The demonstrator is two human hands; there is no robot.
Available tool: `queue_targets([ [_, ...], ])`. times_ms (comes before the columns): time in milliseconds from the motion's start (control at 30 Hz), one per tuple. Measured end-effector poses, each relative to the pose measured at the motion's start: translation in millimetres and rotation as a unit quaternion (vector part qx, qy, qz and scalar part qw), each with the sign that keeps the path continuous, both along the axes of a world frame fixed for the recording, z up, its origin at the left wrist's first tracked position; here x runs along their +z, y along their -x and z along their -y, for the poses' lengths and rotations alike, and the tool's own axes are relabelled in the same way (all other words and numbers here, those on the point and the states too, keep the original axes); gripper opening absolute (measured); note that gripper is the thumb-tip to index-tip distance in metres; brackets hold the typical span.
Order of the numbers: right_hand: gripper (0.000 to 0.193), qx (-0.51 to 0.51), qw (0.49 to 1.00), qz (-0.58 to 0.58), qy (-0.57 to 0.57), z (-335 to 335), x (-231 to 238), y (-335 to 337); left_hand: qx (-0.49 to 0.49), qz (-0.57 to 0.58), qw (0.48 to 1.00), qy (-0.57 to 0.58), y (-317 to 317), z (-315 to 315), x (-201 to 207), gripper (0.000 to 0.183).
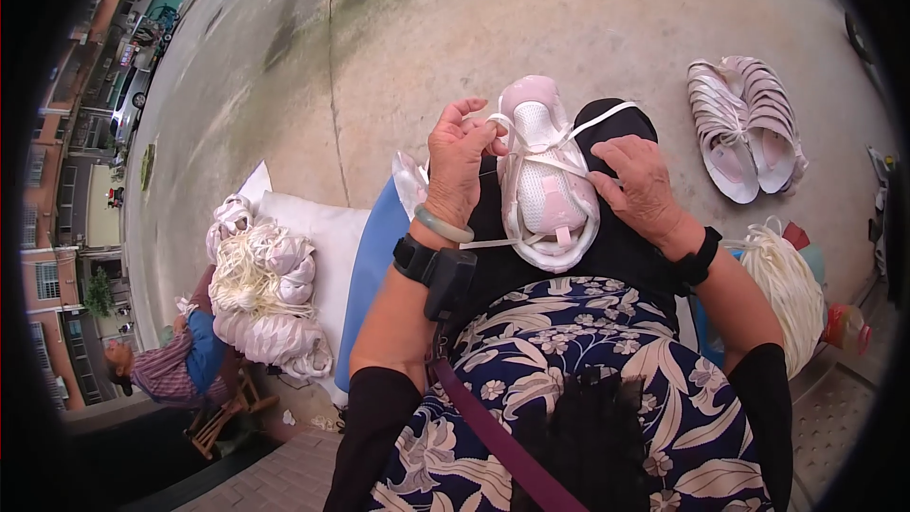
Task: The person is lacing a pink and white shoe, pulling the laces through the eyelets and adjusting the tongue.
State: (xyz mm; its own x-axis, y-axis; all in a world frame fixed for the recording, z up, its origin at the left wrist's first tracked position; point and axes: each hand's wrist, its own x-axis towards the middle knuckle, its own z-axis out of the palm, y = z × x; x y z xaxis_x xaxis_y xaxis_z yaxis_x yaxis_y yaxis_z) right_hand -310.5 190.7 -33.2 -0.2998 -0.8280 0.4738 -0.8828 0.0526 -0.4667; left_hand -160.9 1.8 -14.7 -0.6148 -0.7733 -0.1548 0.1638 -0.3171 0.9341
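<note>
A pale pink and white sneaker [555,199] rests on my black-trousered lap, its toe toward me and tongue [533,95] pointing away. My left hand [460,156] is closed at the shoe's left side, pinching a white shoelace [500,121] between thumb and fingertips. Beside the shoe's right edge is my right hand [640,180], fingers bent and apart, thumb close to the lace that crosses the shoe. One loose lace end stretches over my right knee [616,118]. Another strand comes out on the left, below my left wrist.
To my left, bundled white laces [251,270] and pale shoes [275,337] lie on a white surface. Several nested shoe pieces [744,128] sit on the concrete at right, above a hank of white laces [782,294]. A person [180,356] sits at far left.
</note>
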Motion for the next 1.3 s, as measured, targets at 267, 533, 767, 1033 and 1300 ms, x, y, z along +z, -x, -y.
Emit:
queue_targets([
  [267, 0.017, 0.038, 0.998, 0.009, -0.051, 4.4, -6.2, -7.8, -0.259, 0.24, 0.926, 0.129, -14.2, 24.7, 2.8, 0.017],
  [533, 0.005, 0.027, 0.998, 0.034, -0.035, 7.4, 9.5, -3.4, -0.302, 0.28, 0.877, 0.25, -2.4, 32.4, -5.2, 0.017],
  [767, 0.003, 0.04, 0.998, 0.04, -0.008, -2.3, -0.6, -5.3, -0.269, 0.125, 0.955, 0.022, -0.9, 25.2, 10.7, 0.027],
  [1033, 0.021, -0.014, 0.991, -0.113, 0.077, -57.7, 17.7, 18.2, -0.2, 0.084, 0.976, -0.019, 1.7, 11.6, -9.8, 0.033],
  [1300, 0.023, -0.041, 0.996, -0.058, -0.048, -166.3, -2.2, 36.1, -0.147, 0.139, 0.977, 0.065, 3.4, -3.8, -11.3, 0.034],
])
